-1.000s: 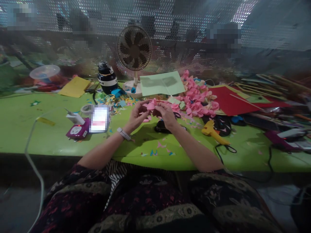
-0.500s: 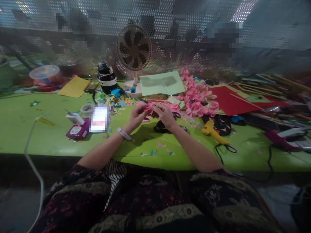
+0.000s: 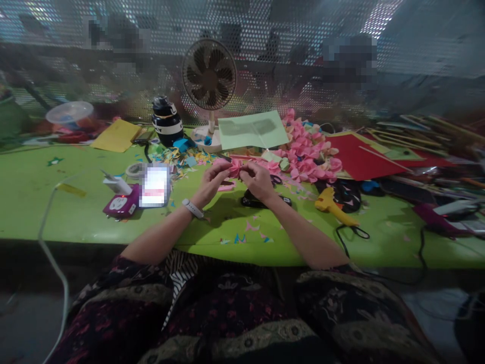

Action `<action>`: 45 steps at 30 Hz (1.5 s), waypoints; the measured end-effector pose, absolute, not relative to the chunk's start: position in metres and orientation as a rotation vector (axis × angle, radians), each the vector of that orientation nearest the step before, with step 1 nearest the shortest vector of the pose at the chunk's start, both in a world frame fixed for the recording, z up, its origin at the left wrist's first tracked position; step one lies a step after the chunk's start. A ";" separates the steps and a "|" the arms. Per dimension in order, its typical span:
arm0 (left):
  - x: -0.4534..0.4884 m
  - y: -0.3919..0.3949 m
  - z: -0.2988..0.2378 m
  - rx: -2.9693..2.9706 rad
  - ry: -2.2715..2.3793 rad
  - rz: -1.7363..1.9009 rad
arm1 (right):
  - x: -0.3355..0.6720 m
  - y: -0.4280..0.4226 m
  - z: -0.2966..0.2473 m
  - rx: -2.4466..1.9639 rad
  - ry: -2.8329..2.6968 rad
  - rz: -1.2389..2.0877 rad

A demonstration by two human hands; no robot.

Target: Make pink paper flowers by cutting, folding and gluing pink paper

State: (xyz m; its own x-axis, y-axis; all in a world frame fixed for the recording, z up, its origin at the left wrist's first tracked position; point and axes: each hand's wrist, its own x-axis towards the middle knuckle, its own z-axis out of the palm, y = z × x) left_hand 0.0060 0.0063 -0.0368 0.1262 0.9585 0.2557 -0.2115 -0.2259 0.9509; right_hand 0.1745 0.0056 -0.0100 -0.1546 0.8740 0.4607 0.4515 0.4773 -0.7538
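Note:
Between my two hands, a little above the table, is a pink paper flower [image 3: 235, 166]. My left hand [image 3: 212, 181] pinches its left side, and a pale watch band circles that wrist. On the other side, the fingers of my right hand [image 3: 258, 181] are closed on the flower's edge. Below the right hand lies a black stapler [image 3: 250, 200], partly covered by the hand. Scissors handles [image 3: 276, 179] show just past the right fingers. A heap of pink paper flowers [image 3: 306, 151] spreads behind and to the right.
The green table [image 3: 189, 230] holds paper scraps, a phone [image 3: 154, 186] and a purple power socket [image 3: 120, 205] at left. A fan [image 3: 209, 76] and dark bottle [image 3: 166, 124] stand behind. Right are a yellow glue gun [image 3: 335, 207], its cord, and red paper [image 3: 364, 156].
My fingers have shifted slightly on the pink paper flower, which now faces a bit differently. Both arms stay almost in the same place.

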 end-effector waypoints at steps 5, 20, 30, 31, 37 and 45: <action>0.006 0.008 -0.036 1.292 0.862 1.361 | 0.176 0.006 -0.011 -1.133 -1.881 0.385; 0.010 0.009 -0.035 1.130 0.860 1.354 | 0.176 0.018 -0.020 -1.084 -1.675 0.852; 0.008 0.012 -0.040 1.419 0.945 1.437 | 0.176 0.013 -0.019 -1.205 -1.776 0.600; 0.008 0.012 -0.041 1.469 0.954 1.443 | 0.175 0.012 -0.018 -1.226 -1.785 0.572; 0.002 0.011 -0.042 1.873 1.187 1.406 | 0.167 0.004 -0.016 -1.289 -1.933 0.369; 0.005 -0.001 -0.040 2.221 1.382 1.187 | 0.168 0.004 -0.020 -1.292 -2.031 0.337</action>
